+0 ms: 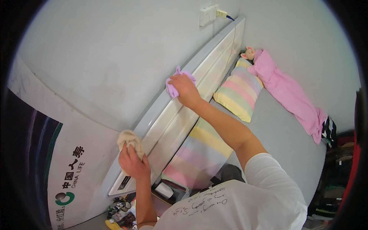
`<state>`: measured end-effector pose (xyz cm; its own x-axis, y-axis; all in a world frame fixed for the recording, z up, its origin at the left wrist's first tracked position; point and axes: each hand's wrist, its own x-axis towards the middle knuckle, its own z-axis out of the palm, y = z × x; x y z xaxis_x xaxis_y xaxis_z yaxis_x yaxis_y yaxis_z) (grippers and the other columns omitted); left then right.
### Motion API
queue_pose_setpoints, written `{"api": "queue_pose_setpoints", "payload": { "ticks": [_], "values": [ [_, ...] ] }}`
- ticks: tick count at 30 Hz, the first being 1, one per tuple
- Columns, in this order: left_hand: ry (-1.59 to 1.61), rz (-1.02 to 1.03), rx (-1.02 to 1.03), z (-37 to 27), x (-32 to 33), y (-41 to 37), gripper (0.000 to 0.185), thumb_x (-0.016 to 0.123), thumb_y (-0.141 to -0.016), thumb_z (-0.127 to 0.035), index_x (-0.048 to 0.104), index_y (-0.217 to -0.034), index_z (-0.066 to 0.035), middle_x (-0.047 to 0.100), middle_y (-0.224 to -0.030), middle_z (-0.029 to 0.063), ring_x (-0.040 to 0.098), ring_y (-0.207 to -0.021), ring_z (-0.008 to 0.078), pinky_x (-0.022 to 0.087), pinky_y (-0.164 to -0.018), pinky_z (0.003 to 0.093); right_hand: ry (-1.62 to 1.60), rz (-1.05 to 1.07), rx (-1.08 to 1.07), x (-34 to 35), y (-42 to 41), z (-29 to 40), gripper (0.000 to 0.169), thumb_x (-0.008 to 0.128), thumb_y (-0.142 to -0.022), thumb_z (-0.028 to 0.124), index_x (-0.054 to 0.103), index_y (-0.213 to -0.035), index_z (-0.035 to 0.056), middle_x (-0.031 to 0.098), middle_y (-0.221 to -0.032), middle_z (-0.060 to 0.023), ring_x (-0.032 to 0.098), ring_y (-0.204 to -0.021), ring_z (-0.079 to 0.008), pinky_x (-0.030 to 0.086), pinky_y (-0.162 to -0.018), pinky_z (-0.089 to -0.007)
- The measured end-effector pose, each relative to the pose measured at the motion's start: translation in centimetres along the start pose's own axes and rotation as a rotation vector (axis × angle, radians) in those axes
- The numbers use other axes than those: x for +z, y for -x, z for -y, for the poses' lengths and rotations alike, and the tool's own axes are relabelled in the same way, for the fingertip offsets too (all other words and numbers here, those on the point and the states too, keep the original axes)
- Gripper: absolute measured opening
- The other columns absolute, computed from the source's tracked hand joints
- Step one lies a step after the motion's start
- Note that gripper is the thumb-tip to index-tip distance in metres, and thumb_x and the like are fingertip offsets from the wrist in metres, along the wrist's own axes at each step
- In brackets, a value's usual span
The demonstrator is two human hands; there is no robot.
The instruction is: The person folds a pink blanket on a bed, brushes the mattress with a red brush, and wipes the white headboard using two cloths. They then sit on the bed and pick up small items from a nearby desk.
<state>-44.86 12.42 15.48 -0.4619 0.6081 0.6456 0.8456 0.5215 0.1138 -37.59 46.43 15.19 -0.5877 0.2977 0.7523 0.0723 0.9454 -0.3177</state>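
A white bed headboard (161, 135) with a pale grey top rail runs diagonally along the wall. Pressed under my right hand (186, 89) is a bunched lilac cloth (172, 89), which lies over the top rail near the middle. My left hand (133, 162) grips a folded beige cloth (128, 138) at the rail's lower left part, beside the wall. The fingertips of my left hand sink into the beige cloth. Both cloths are partly hidden by the hands.
Two striped pillows (241, 89) (198, 152) lie on the grey mattress (279, 123), with a pink plush toy (283, 89) along the far wall. A plugged-in charger (221, 13) trails a cable over the headboard. Clutter (122, 211) fills the bedside surface; a poster (31, 138) bears writing.
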Motion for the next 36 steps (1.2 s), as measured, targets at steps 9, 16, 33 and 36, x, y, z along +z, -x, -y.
{"api": "queue_pose_setpoints", "payload": {
  "ticks": [9, 16, 33, 36],
  "values": [
    [0.139, -0.113, 0.055, -12.1, 8.9, -11.7, 0.051, 0.067, -0.080, -0.027, 0.054, -0.120, 0.001, 0.053, -0.127, 0.0217, 0.052, -0.108, 0.0420, 0.041, -0.092, 0.0490, -0.298, 0.195, 0.009, -1.6, -0.9, -1.5, 0.054, 0.066, -0.074, 0.006, 0.050, -0.126, 0.0011, 0.055, -0.124, -0.0193, 0.051, -0.116, -0.0388, 0.036, -0.105, -0.0475],
    [0.063, 0.044, -0.153, -16.7, 13.9, -16.8, 0.057, 0.073, -0.075, -0.036, 0.058, -0.116, 0.000, 0.063, -0.110, 0.0182, 0.059, -0.099, 0.0353, 0.047, -0.083, 0.0434, -0.645, 0.409, -0.092, -9.2, -4.0, -9.8, 0.058, 0.062, -0.080, 0.008, 0.046, -0.136, 0.0084, 0.041, -0.143, -0.0159, 0.037, -0.134, -0.0349, 0.031, -0.111, -0.0461],
    [-0.061, 0.007, -0.141, -16.8, 15.1, -16.5, 0.054, 0.071, -0.074, -0.036, 0.059, -0.113, -0.001, 0.064, -0.099, 0.0176, 0.059, -0.091, 0.0375, 0.048, -0.078, 0.0461, 0.514, 0.216, 0.424, -21.4, -21.1, -37.5, 0.035, 0.070, -0.079, 0.033, 0.067, -0.102, 0.0074, 0.068, -0.097, -0.0117, 0.066, -0.090, -0.0280, 0.053, -0.074, -0.0410],
    [-0.058, -0.026, -0.093, -16.4, 15.9, -16.7, 0.054, 0.071, -0.074, -0.037, 0.059, -0.112, -0.001, 0.064, -0.099, 0.0179, 0.059, -0.089, 0.0380, 0.048, -0.077, 0.0468, 0.572, 0.238, 0.400, -24.0, -20.1, -38.6, 0.036, 0.069, -0.079, 0.034, 0.065, -0.101, 0.0051, 0.068, -0.094, -0.0125, 0.066, -0.087, -0.0312, 0.053, -0.075, -0.0432]
  ]
}}
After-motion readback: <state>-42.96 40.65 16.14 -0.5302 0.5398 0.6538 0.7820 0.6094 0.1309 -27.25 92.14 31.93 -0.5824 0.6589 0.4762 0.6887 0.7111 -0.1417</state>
